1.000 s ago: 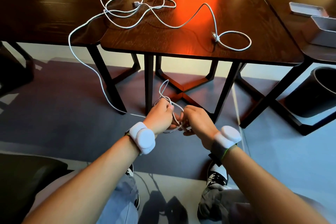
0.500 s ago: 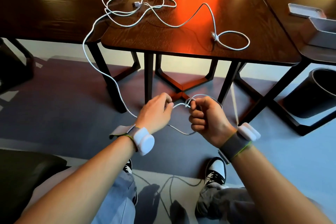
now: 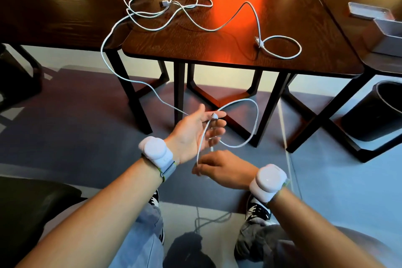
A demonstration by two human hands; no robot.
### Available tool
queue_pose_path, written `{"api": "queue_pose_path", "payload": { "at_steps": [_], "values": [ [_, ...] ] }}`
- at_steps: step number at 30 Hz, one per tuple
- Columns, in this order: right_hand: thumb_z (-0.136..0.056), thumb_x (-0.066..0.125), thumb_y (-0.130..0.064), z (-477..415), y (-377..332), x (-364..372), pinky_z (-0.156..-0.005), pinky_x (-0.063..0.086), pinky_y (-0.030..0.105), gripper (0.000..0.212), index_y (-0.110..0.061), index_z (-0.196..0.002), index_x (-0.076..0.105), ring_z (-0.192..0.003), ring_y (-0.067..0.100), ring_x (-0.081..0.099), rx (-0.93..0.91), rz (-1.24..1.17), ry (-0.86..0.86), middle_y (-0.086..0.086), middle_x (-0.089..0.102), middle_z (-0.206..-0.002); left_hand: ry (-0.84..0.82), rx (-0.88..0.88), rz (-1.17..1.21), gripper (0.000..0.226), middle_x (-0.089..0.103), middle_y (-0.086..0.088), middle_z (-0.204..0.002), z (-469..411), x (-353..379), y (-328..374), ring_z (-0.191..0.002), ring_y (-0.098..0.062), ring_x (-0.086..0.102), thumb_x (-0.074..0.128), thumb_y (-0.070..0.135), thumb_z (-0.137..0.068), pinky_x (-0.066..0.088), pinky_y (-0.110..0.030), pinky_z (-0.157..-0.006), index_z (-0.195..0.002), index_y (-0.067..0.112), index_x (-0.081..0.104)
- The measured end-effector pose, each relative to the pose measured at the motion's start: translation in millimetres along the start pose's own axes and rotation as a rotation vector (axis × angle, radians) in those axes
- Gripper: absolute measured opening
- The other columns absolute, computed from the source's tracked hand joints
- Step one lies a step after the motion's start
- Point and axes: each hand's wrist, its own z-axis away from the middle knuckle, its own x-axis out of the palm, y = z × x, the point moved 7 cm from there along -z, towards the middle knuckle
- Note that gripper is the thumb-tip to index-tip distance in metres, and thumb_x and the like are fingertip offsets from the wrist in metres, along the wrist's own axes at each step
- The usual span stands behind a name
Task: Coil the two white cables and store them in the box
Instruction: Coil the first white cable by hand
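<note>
The left hand (image 3: 193, 135) is turned palm up below the table edge, fingers released and spread, and the hanging white cable (image 3: 101, 50) lies across that palm with its plug end (image 3: 215, 116) resting on the top fingertip. Just beneath, the right hand (image 3: 221, 168) is palm down, its fingertips pinching the same cable where it drops off the left palm. From the hands the cable swings out to the right in one wide loop in the air, while its other length climbs away to the left, over the edge of the dark wooden table (image 3: 217, 50) and into a loose tangle at the back. The second white cable (image 3: 257, 26) is entirely on the tabletop, snaking from that tangle to a single ring near the front right corner. The grey box (image 3: 389, 28) sits on the neighbouring table to the right, well apart from both hands, no cable in it
</note>
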Motion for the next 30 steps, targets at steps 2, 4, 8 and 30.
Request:
{"api": "queue_pose_path", "payload": {
  "at_steps": [2,4,8,30],
  "values": [
    [-0.091,0.048,-0.030,-1,7,-14,-0.080,0.052,0.031,0.025,-0.021,-0.088,0.072,-0.086,0.015,0.064,0.079,-0.050,0.119,-0.007,0.071,-0.085,0.115,0.150,-0.248,0.028,0.064,-0.001,-0.079,-1,-2,6,-0.048,-0.008,0.050,0.048,0.027,-0.104,0.036,-0.017,-0.043,-0.097,0.013,0.072],
    [-0.087,0.047,-0.020,2,23,-28,-0.070,0.057,0.035,0.026,-0.011,-0.085,0.071,-0.074,0.018,0.067,0.244,-0.469,0.280,0.004,0.071,-0.081,0.179,0.245,-0.479,0.015,0.061,0.003,-0.070,0,-3,11,-0.041,-0.005,0.038,0.057,0.017,-0.100,0.025,-0.015,-0.039,-0.093,0.016,0.069],
    [-0.092,0.038,-0.030,5,37,-35,-0.056,0.053,0.028,0.031,-0.011,-0.084,0.062,-0.063,0.020,0.065,0.351,-1.194,0.292,0.007,0.064,-0.074,0.123,0.279,-0.617,0.014,0.052,0.008,-0.052,6,8,8,-0.037,-0.003,0.037,0.061,0.010,-0.088,0.027,-0.015,-0.037,-0.094,0.020,0.055],
    [-0.100,0.045,-0.021,-13,2,-10,-0.054,0.052,0.027,0.026,-0.022,-0.075,0.052,-0.061,0.009,0.061,-0.061,-0.150,0.197,0.002,0.062,-0.079,0.151,-0.086,-0.593,0.065,0.078,-0.003,-0.095,5,-7,-4,-0.078,-0.019,0.070,0.051,0.069,-0.090,0.055,-0.034,-0.076,-0.120,0.013,0.058]
  ]
}}
